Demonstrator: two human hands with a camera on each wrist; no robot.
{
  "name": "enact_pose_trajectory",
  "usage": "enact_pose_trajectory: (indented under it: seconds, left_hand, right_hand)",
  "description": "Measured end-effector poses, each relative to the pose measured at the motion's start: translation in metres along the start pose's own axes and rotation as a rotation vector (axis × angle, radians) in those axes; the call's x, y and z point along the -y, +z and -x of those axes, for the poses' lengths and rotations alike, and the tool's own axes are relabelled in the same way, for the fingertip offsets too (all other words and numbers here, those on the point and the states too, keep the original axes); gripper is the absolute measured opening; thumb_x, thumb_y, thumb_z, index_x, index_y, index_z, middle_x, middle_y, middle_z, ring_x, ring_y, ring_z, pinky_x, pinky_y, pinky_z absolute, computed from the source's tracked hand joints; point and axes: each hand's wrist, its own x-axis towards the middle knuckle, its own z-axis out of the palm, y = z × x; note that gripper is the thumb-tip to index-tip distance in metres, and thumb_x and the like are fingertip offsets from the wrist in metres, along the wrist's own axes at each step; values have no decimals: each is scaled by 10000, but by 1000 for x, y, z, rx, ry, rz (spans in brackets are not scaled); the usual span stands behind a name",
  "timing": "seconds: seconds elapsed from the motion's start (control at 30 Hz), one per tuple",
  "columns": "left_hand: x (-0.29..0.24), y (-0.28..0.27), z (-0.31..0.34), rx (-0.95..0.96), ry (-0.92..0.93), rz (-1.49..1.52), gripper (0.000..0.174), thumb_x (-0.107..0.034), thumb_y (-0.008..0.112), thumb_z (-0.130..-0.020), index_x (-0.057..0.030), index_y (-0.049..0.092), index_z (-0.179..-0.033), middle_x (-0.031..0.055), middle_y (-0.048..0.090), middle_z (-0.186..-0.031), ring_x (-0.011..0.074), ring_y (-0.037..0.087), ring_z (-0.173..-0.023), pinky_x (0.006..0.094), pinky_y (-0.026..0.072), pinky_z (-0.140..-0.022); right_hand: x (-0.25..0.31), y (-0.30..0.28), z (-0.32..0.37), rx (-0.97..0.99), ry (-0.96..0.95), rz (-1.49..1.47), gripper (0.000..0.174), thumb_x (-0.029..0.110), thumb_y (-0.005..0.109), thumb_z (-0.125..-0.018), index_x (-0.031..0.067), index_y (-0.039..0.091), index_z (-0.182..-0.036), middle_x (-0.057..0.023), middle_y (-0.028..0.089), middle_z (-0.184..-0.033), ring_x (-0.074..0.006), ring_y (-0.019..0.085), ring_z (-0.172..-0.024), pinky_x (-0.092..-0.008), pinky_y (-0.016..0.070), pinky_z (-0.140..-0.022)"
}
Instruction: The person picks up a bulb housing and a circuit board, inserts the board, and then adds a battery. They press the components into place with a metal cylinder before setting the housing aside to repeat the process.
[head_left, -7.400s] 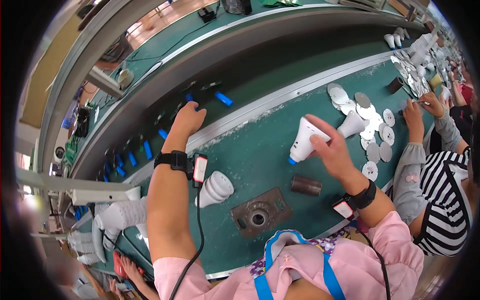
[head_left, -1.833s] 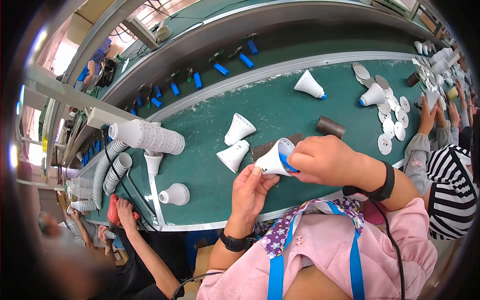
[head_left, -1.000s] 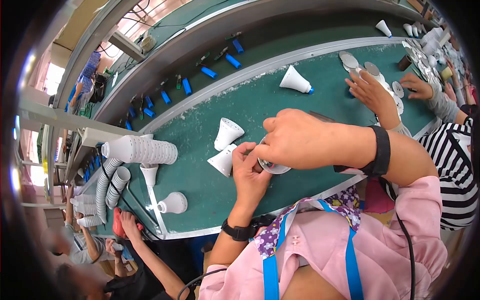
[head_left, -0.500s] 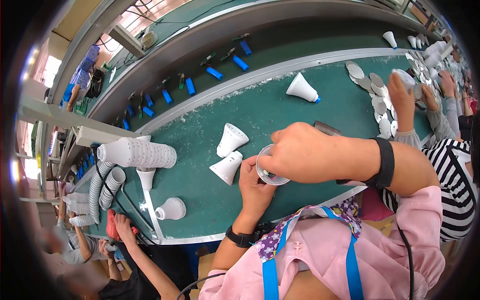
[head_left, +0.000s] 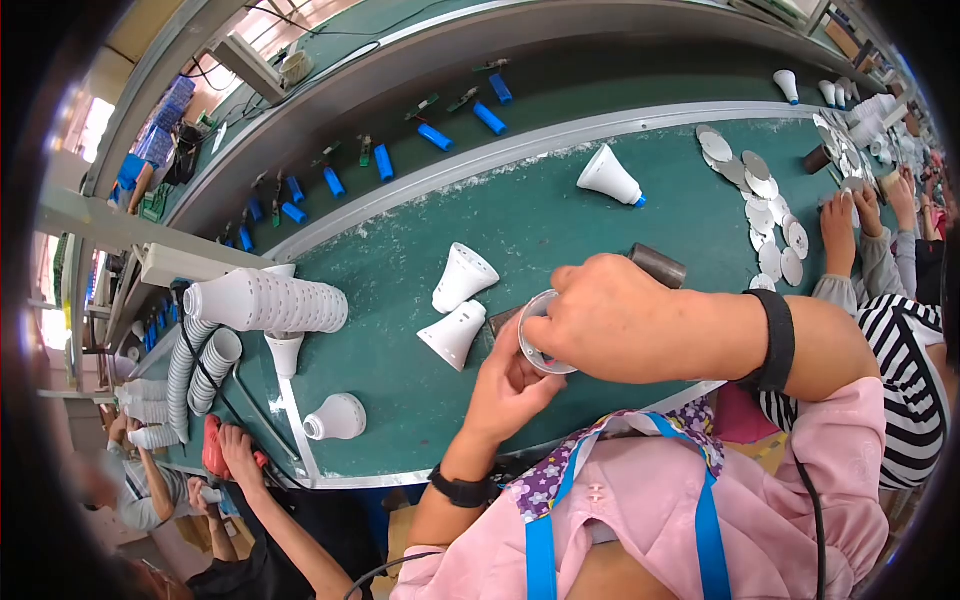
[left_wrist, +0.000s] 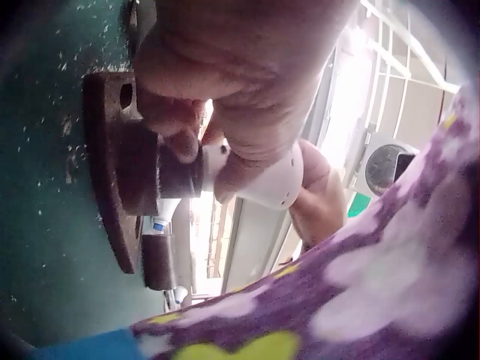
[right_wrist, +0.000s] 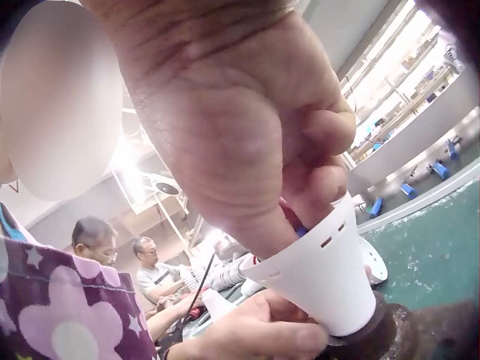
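Observation:
My left hand [head_left: 498, 398] grips a white cone-shaped bulb housing [right_wrist: 315, 277] low on its outside, wide mouth up. The fingers of my right hand [head_left: 625, 322] reach down inside the mouth, curled together. A sliver of a blue cylinder [right_wrist: 301, 231] shows between them in the right wrist view; the rest of it is hidden by fingers and wall. The housing's narrow end is at the round collar of a dark metal plate [left_wrist: 109, 165]. Two white housings, one upper [head_left: 464, 277] and one lower [head_left: 453, 335], lie just left of my hands.
A dark metal tube [head_left: 658, 265] lies behind my right hand. Further back rests a housing with a blue tip [head_left: 610, 177]. Silver discs [head_left: 768, 215] spread at right, near another person's hands. Stacked housings [head_left: 265, 300] stand at left. Blue cylinders [head_left: 435, 137] with circuit boards line the trough.
The blue cylinder, in plain sight at the housing's mouth 1.8 seconds ago, is now mostly hidden inside with my right fingers. Earlier, my left hand was reaching into the trough.

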Motion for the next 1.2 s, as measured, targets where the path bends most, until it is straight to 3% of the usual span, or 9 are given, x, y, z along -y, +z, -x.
enact_pose_trajectory:
  seconds: [0.03, 0.13, 0.27, 0.47, 0.53, 0.6, 0.83, 1.0, 1.2]
  left_hand:
    - [-7, -4, 4, 176, -185, 297, 570, -35, 582, -751, -27, 366, -1278, 90, 526, -1078, 173, 572, -908, 238, 505, -640]
    - [-32, 3, -5, 94, -304, 479, 556, -20, 476, -785, -8, 302, -1313, 113, 526, -1104, 172, 590, -876, 241, 529, -622]
    - [-26, 16, -11, -53, -333, 286, 473, -53, 454, -815, -30, 367, -1280, 92, 542, -1079, 156, 594, -871, 254, 543, -641]
    - [-28, 18, -12, -58, -329, 380, 426, -57, 476, -818, -25, 419, -1239, 82, 552, -1060, 146, 592, -872, 258, 546, -641]
    - [-27, 18, -13, -59, -331, 376, 424, -58, 486, -817, -21, 423, -1234, 82, 553, -1059, 150, 595, -865, 257, 546, -638]
    - [-25, 17, -11, -58, -338, 367, 422, -58, 495, -816, -18, 426, -1230, 83, 553, -1058, 153, 599, -858, 256, 545, -635]
    - [-30, 21, -12, -75, -312, 336, 407, -68, 504, -816, -14, 436, -1214, 90, 578, -1008, 169, 619, -781, 249, 536, -611]
    - [-29, 20, -12, -75, -290, 336, 405, -91, 499, -821, -20, 437, -1215, 93, 583, -1008, 171, 621, -777, 250, 529, -606]
    - [-29, 21, -13, -52, -301, 326, 395, -88, 487, -818, -31, 446, -1207, 85, 580, -1012, 166, 618, -782, 249, 534, -618]
  right_hand:
    - [1, 0, 0, 17, 12, -29, 145, 170, 613, -607, 58, 539, -662, -87, 597, -595, -233, 594, -635, -329, 471, -464]
    - [2, 3, -2, -34, -7, 13, 141, 172, 605, -608, 58, 543, -663, -80, 601, -618, -225, 587, -665, -324, 470, -471]
    - [4, 3, 2, -55, -19, 45, 136, 176, 602, -615, 60, 550, -662, -74, 592, -608, -221, 576, -658, -318, 462, -462]
    - [1, 5, 18, -82, 49, -19, 195, 175, 619, -648, 81, 571, -812, -47, 609, -775, -231, 558, -762, -339, 455, -650]
    - [-5, 7, 39, -532, 209, -309, 339, 153, 695, -622, 86, 589, -937, -69, 604, -888, -255, 548, -862, -386, 436, -743]
    - [-17, 44, 74, -595, 523, -66, 495, 129, 698, -629, 104, 518, -1089, -96, 556, -991, -286, 524, -905, -384, 424, -755]
    - [-41, 111, 117, -406, 658, 229, 591, 113, 669, -658, 145, 439, -1202, -114, 481, -1051, -298, 499, -881, -380, 422, -745]
    - [-36, 85, 102, -545, 735, -246, 520, 64, 603, -665, 116, 489, -1170, -107, 510, -881, -257, 499, -788, -364, 422, -690]
    - [16, 0, 56, -807, 216, -216, 523, 105, 643, -608, 125, 540, -1120, -72, 460, -698, -238, 479, -635, -332, 420, -529]
